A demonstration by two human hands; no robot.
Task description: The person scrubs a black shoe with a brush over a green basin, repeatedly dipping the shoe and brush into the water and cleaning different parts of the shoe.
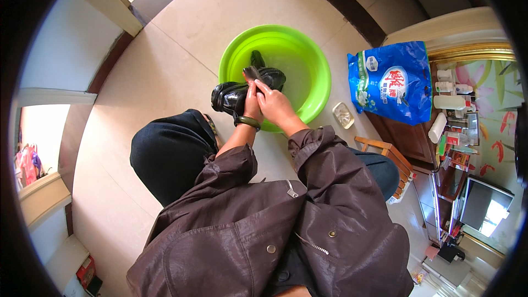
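Note:
A glossy black shoe (228,97) is in my left hand (252,106), held over the near left rim of a bright green plastic basin (317,86). My left wrist wears a dark bangle (247,122). Close against the left hand, my right hand (273,104) grips a small dark brush (252,73) with a reddish edge; its bristles are hard to make out. Another black shoe (273,77) rests in the basin, partly hidden behind the brush and hands. Shallow cloudy water (303,70) appears to cover the basin's bottom.
Right of the basin lies a small pale dish (343,115) on the tiled floor (177,70). A blue washing-powder bag (390,82) stands beyond it. Bottles (449,102) line a wooden cabinet (406,136) at right. A low wooden stool (394,161) is beside my right knee.

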